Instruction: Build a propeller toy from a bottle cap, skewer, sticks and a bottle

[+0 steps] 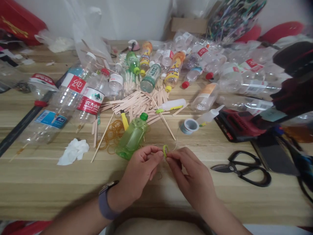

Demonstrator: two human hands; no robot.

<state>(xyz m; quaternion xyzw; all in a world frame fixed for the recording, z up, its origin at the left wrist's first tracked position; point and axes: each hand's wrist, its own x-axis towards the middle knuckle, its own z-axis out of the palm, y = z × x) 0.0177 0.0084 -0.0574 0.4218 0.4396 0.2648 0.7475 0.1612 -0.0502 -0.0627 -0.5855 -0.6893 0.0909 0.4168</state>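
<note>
My left hand and my right hand meet over the near middle of the wooden table. Both pinch a small yellow-green bottle cap between their fingertips. A thin line runs from the cap toward a small spool just beyond. A green plastic bottle with a green cap lies just behind my left hand. A watch sits on my left wrist.
Black scissors lie to the right. Several empty plastic bottles, wooden sticks, rubber bands, a glue bottle, a crumpled tissue and a red-black tool crowd the far half.
</note>
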